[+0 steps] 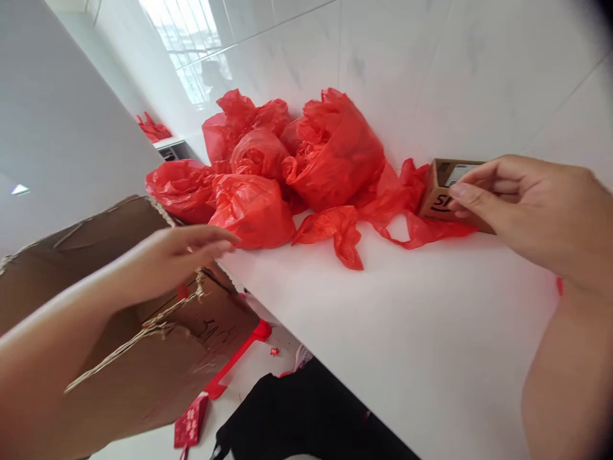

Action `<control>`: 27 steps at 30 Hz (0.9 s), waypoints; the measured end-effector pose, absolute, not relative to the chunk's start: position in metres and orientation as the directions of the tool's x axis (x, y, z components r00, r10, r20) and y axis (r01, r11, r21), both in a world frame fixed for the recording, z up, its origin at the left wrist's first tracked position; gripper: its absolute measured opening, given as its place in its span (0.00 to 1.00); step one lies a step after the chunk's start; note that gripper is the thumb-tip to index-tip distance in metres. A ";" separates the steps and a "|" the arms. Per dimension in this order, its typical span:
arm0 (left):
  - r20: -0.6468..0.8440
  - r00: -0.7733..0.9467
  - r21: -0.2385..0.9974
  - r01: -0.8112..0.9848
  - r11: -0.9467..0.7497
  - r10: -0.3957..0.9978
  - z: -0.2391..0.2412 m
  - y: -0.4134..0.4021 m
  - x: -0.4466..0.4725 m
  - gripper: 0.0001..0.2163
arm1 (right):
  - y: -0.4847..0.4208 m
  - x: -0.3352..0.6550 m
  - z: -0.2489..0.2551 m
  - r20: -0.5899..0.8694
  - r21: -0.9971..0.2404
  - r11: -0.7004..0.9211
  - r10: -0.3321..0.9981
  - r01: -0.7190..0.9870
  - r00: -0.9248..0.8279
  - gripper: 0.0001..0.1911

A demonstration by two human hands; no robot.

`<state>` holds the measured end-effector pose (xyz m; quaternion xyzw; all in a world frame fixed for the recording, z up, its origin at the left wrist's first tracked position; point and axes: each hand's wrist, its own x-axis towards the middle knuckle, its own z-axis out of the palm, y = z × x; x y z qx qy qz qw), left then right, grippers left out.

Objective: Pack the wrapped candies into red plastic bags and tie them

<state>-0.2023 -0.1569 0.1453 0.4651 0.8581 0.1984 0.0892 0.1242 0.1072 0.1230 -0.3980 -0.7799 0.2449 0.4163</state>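
My left hand [189,249] is open, its fingers stretched out above the rim of a large brown cardboard box [158,377]. Its fingertips reach the near side of a red plastic bag [253,207]; I cannot tell whether they touch it. My right hand [522,204] is loosely curved, thumb and index tips close together, with nothing visible between them. It hovers in front of a small cardboard box [438,198] with a white label, covering its right part. Several full, crumpled red bags are heaped against the wall, the largest [335,156] in the middle.
The white tabletop [345,306] runs along a tiled wall [431,76]. Flattened red plastic [416,233] lies beside the small box. Below the table edge are black clothing [306,415], a red printed packet [190,421] and red strips on the floor. A pale panel [57,128] stands at left.
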 end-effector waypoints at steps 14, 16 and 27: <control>0.245 -0.330 0.504 0.846 0.171 0.911 0.023 0.043 -0.115 0.10 | 0.081 0.150 0.156 0.586 -0.708 0.665 0.741 0.238 -0.328 0.07; 0.221 -0.356 0.622 0.769 0.150 0.908 0.024 0.049 -0.107 0.04 | 0.083 0.148 0.155 0.584 -0.707 0.673 0.729 0.219 -0.357 0.08; 0.042 -0.247 0.990 -0.118 -0.073 0.968 0.068 0.079 -0.030 0.20 | 0.094 0.132 0.138 0.284 -0.676 0.527 0.832 0.515 -0.478 0.12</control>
